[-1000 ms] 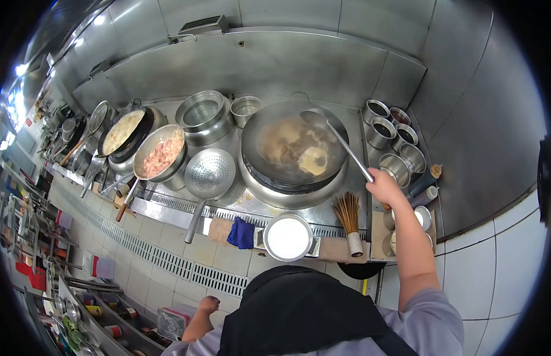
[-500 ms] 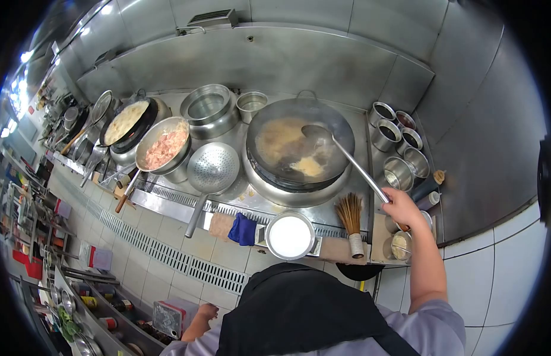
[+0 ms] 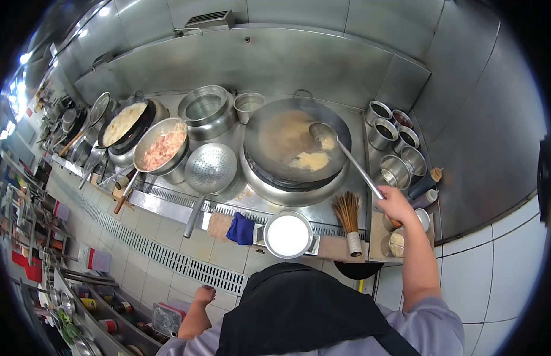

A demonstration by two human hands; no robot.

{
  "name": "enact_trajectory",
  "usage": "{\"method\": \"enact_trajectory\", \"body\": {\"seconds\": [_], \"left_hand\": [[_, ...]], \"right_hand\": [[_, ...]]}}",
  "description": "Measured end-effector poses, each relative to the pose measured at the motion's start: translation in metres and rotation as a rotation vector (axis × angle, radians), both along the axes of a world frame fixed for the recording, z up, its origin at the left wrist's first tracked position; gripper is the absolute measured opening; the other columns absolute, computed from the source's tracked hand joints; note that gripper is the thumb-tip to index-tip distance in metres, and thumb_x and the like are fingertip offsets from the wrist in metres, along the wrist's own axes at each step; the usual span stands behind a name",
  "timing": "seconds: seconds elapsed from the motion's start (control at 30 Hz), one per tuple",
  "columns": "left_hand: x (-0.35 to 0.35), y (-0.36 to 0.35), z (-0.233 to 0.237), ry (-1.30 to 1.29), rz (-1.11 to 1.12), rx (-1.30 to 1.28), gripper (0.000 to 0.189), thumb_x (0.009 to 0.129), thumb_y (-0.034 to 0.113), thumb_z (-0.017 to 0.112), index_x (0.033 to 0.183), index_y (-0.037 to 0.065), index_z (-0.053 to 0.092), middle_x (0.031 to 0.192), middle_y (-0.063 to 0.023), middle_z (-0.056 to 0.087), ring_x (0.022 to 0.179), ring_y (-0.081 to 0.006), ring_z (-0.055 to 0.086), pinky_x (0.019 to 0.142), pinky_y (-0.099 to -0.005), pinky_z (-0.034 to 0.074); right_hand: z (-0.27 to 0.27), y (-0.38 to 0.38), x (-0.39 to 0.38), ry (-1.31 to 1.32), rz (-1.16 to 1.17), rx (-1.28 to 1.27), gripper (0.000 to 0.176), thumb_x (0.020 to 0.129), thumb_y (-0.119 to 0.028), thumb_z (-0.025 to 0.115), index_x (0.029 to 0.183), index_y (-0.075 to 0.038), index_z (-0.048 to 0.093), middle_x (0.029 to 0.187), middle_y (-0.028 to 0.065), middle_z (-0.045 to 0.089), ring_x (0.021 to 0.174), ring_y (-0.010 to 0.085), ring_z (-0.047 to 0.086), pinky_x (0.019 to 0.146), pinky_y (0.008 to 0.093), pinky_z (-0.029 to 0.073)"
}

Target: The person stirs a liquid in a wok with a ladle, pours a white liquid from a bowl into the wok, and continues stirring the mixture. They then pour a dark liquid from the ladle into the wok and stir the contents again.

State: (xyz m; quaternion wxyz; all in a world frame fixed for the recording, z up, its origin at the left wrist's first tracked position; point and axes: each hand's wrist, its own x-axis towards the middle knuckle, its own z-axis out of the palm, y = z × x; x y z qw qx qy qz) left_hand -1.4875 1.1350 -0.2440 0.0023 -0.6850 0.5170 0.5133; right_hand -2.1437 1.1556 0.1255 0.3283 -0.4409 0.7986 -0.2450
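My right hand (image 3: pixel 396 207) is wrapped round the handle of a long metal ladle (image 3: pixel 360 167). The ladle's bowl rests inside a large dark wok (image 3: pixel 269 164), at the right of its contents. Brownish liquid (image 3: pixel 281 133) steams in the wok, with a pale yellow mass (image 3: pixel 310 161) below the ladle's bowl. My left hand (image 3: pixel 205 294) hangs low at my left side, over the floor, with its fingers curled; whether anything is in them is too small to tell.
A perforated strainer (image 3: pixel 211 168) lies left of the wok, beside a pan of raw meat (image 3: pixel 163 149). In front stand a white-filled pot (image 3: pixel 288 235), a blue cloth (image 3: pixel 240 229) and a bamboo brush (image 3: pixel 347 216). Sauce containers (image 3: pixel 383 133) line the right side.
The ladle has shifted slightly within the wok, its bowl now holding some pale yellow matter. My right hand has moved a little left. My left hand has risen slightly.
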Motion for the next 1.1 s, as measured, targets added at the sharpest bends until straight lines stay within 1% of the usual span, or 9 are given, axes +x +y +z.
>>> {"method": "enact_trajectory", "body": {"seconds": [0.13, 0.2, 0.23, 0.3, 0.43, 0.6, 0.7, 1.03, 1.1], "left_hand": [[0.005, 0.023, -0.004, -0.010, 0.061, 0.099, 0.024, 0.082, 0.019, 0.056, 0.090, -0.001, 0.067, 0.080, -0.0148, 0.069, 0.066, -0.0202, 0.068, 0.062, -0.0329, 0.054], [0.020, 0.022, -0.014, -0.235, -1.167, -0.201, 0.022, 0.083, 0.018, 0.056, 0.093, 0.001, 0.067, 0.079, -0.0113, 0.069, 0.064, -0.0186, 0.068, 0.061, -0.0307, 0.054], [0.017, 0.025, -0.003, -0.237, -1.173, -0.203, 0.022, 0.083, 0.018, 0.056, 0.093, 0.001, 0.067, 0.079, -0.0113, 0.069, 0.064, -0.0186, 0.068, 0.061, -0.0307, 0.054], [-0.015, 0.036, 0.067, -0.227, -0.347, 0.195, 0.019, 0.084, 0.016, 0.055, 0.092, 0.003, 0.067, 0.078, -0.0076, 0.069, 0.061, -0.0166, 0.067, 0.058, -0.0296, 0.054], [0.003, 0.035, 0.046, -0.320, -0.668, 0.028, 0.019, 0.084, 0.017, 0.056, 0.090, 0.003, 0.067, 0.077, -0.0084, 0.069, 0.060, -0.0160, 0.066, 0.056, -0.0303, 0.053], [0.002, 0.025, 0.023, 0.016, 0.083, 0.192, 0.026, 0.084, 0.020, 0.057, 0.094, -0.002, 0.066, 0.075, -0.0138, 0.067, 0.060, -0.0189, 0.066, 0.055, -0.0310, 0.053], [-0.007, 0.023, 0.019, -0.044, 0.077, 0.135, 0.026, 0.083, 0.018, 0.056, 0.095, -0.003, 0.066, 0.075, -0.0130, 0.068, 0.061, -0.0193, 0.066, 0.057, -0.0314, 0.053], [0.011, 0.030, 0.000, -0.087, -0.027, 0.248, 0.027, 0.083, 0.017, 0.057, 0.100, -0.002, 0.066, 0.078, -0.0119, 0.069, 0.063, -0.0193, 0.067, 0.058, -0.0321, 0.052], [0.018, 0.032, -0.001, -0.073, -0.204, 0.155, 0.028, 0.082, 0.018, 0.057, 0.099, -0.002, 0.066, 0.079, -0.0115, 0.069, 0.063, -0.0186, 0.067, 0.059, -0.0318, 0.052]], "right_hand": [[-0.008, 0.015, -0.006, -0.147, -0.045, -0.103, 0.036, 0.078, -0.004, 0.055, 0.114, 0.001, 0.057, 0.064, 0.0034, 0.052, 0.042, 0.0121, 0.049, 0.040, 0.0279, 0.039], [-0.007, 0.017, -0.007, -0.160, -0.058, -0.144, 0.037, 0.078, -0.004, 0.054, 0.115, 0.002, 0.057, 0.063, 0.0031, 0.052, 0.042, 0.0123, 0.049, 0.040, 0.0275, 0.040], [-0.007, 0.018, -0.006, -0.209, -0.078, -0.150, 0.031, 0.079, -0.003, 0.054, 0.110, 0.002, 0.057, 0.062, 0.0021, 0.051, 0.041, 0.0112, 0.048, 0.038, 0.0260, 0.038], [-0.004, 0.019, -0.006, -0.257, -0.095, -0.156, 0.025, 0.079, -0.001, 0.054, 0.104, 0.002, 0.057, 0.060, 0.0011, 0.050, 0.040, 0.0102, 0.046, 0.037, 0.0246, 0.036], [0.002, 0.028, -0.007, -0.322, -0.089, -0.097, 0.019, 0.080, -0.003, 0.055, 0.098, 0.001, 0.056, 0.061, 0.0019, 0.052, 0.040, 0.0111, 0.047, 0.037, 0.0248, 0.037], [-0.007, 0.036, -0.010, -0.372, -0.084, -0.076, 0.012, 0.081, -0.003, 0.053, 0.093, 0.000, 0.055, 0.061, 0.0022, 0.052, 0.040, 0.0118, 0.047, 0.038, 0.0252, 0.037], [-0.009, 0.041, -0.008, -0.461, -0.119, -0.057, 0.005, 0.081, -0.006, 0.054, 0.083, -0.001, 0.054, 0.061, 0.0029, 0.053, 0.040, 0.0123, 0.048, 0.039, 0.0266, 0.039], [0.000, 0.046, 0.014, -0.587, -0.169, -0.006, 0.014, 0.083, -0.008, 0.053, 0.095, -0.001, 0.054, 0.063, 0.0033, 0.053, 0.040, 0.0125, 0.047, 0.039, 0.0263, 0.039], [-0.001, 0.046, 0.016, -0.603, -0.184, 0.007, 0.017, 0.083, -0.008, 0.053, 0.098, 0.000, 0.054, 0.063, 0.0033, 0.053, 0.040, 0.0126, 0.047, 0.039, 0.0262, 0.039]]}}
